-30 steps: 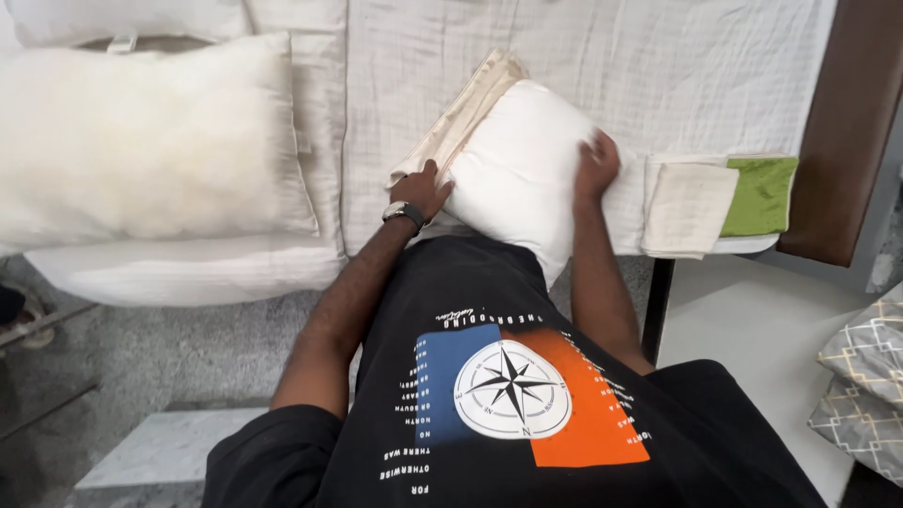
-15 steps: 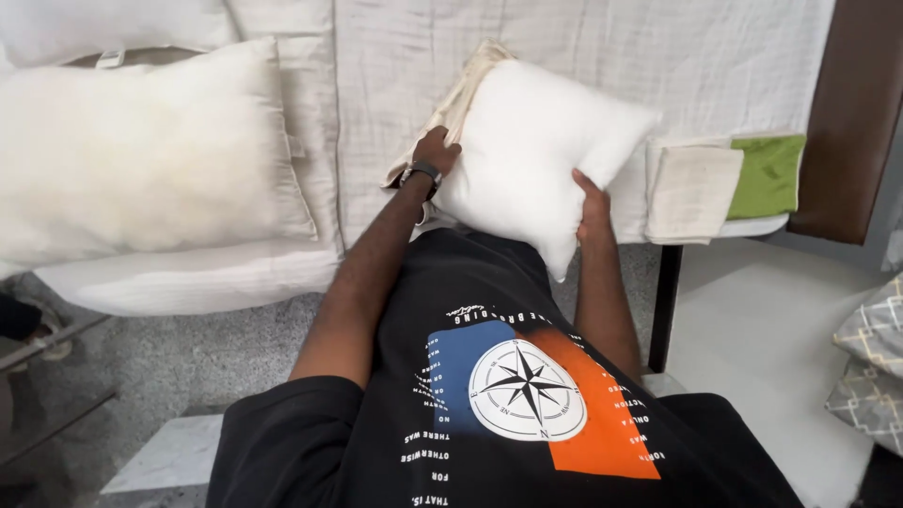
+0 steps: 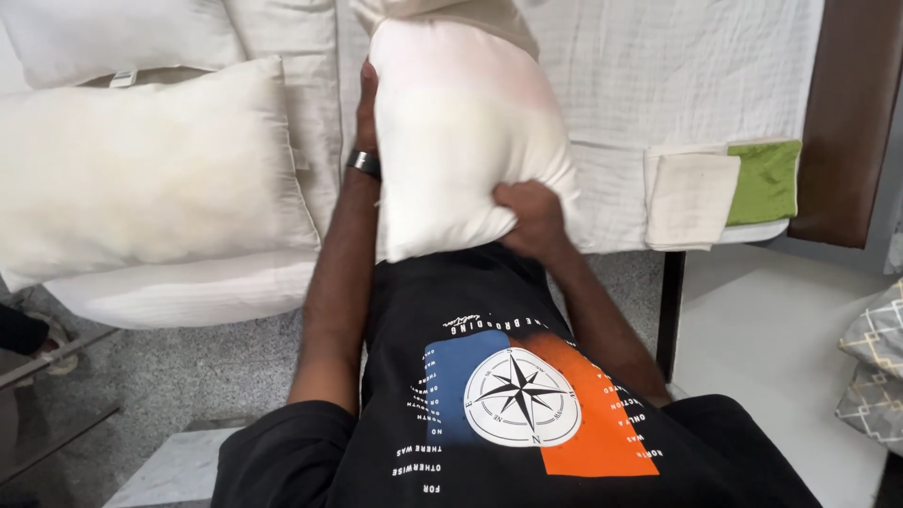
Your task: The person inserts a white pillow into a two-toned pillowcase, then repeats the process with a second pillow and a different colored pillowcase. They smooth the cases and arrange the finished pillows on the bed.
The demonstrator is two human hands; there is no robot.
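Holding a plump cream-white fabric pillow insert (image 3: 461, 132) upright against the chest, raised clear of the white woven bedspread (image 3: 658, 66) at 12 o'clock. Beige fabric cover (image 3: 451, 11) bunched over the insert's top end, at 12 o'clock of it; lifted position presumably gives slack for that cover, judged from the pose only.

Right hand (image 3: 531, 218) at 5 o'clock of the insert, on its lower corner. Fingers curled tight and dug into the filling, clamped on the corner; fabric dimpled around the knuckles. Grip low, apparently to bear the weight from beneath.

Left hand (image 3: 365, 99) at 9 o'clock of the insert, pressed along its left edge, dark band (image 3: 363, 163) on the wrist just below. Only the hand's outer edge visible; fingers hidden behind the insert, so spread cannot be told. Contact with the insert's side clear, seemingly steadying it.

Surroundings:
- Large cream rectangular pillow (image 3: 141, 179) at 9 o'clock, lying on a white flat cushion (image 3: 179, 296), well apart from both hands.
- Folded cream cloth (image 3: 691, 199) and folded green cloth (image 3: 764, 181) at 3 o'clock, touching each other, at the bed edge.
- Dark brown wooden headboard panel (image 3: 851, 113) at 2 o'clock.
- Grey patterned cushions (image 3: 875, 367) at 4 o'clock on the floor side.
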